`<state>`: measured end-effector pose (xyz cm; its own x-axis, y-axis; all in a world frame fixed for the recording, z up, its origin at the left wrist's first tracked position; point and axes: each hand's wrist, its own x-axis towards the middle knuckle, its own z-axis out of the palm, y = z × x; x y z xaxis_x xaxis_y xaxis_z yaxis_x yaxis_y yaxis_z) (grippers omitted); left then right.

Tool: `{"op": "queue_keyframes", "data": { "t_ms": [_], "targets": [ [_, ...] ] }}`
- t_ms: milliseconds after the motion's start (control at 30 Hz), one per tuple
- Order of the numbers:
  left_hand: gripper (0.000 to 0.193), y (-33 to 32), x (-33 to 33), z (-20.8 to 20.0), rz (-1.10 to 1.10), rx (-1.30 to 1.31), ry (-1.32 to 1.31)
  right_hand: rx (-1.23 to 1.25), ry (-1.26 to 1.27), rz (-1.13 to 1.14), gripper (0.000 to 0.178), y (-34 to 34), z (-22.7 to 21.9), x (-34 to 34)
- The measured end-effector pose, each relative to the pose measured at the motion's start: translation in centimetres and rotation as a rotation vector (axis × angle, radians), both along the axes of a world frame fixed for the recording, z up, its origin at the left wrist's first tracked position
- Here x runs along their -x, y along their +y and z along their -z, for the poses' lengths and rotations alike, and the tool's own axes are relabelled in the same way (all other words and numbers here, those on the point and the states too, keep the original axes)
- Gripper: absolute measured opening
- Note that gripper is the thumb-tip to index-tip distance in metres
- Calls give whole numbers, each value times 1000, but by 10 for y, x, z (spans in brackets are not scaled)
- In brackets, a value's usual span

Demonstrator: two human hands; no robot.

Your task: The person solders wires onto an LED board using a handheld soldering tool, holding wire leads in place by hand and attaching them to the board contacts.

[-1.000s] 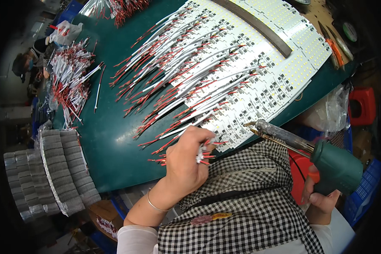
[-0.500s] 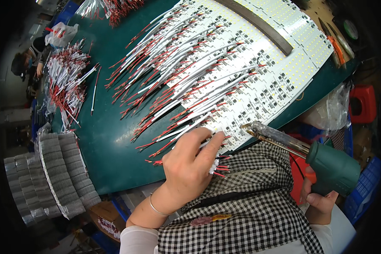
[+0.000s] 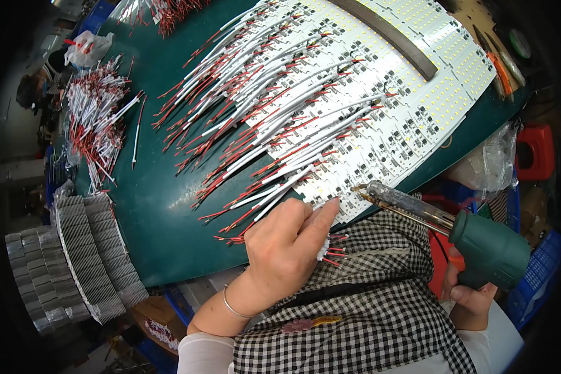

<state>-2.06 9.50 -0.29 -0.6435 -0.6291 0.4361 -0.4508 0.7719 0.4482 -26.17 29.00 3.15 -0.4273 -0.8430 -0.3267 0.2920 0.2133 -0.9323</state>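
Note:
My left hand (image 3: 283, 244) is closed around a small bundle of red-and-white wires (image 3: 334, 250), whose red ends stick out beside the palm. Its thumb and forefinger reach the near corner of the white LED circuit boards (image 3: 411, 134); what their tips pinch, if anything, cannot be made out. In my right hand (image 3: 470, 298) is a green soldering gun (image 3: 489, 249), its tip just above the boards' near edge, right of my left fingers. Rows of white wires with red ends (image 3: 293, 134) lie across the boards and overhang their left side.
A dark curved bar (image 3: 393, 40) rests across the boards on a green table (image 3: 168, 218). Loose wires (image 3: 96, 118) are heaped at the left, near stacked grey ribbed strips (image 3: 87, 249). Orange-handled pliers (image 3: 500, 71) lie far right; a red stool (image 3: 535, 153) stands beyond the table.
My left hand has shifted slightly right and down with the wire bundle. The soldering gun stays almost in the same place.

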Motion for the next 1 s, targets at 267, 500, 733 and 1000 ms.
{"op": "queue_keyframes", "data": {
  "t_ms": [267,500,733,1000],
  "targets": [
    [33,0,1,-1,0,-16,-22,-62,28,-29,68,3,1,0],
    [32,1,1,1,0,11,-26,-279,120,-278,58,1,-5,11],
    [32,1,1,2,6,26,-32,-232,378,-341,51,-1,-3,4],
    [31,1,2,2,14,48,-34,-20,6,30,67,-15,-4,-9]
  ]
}}
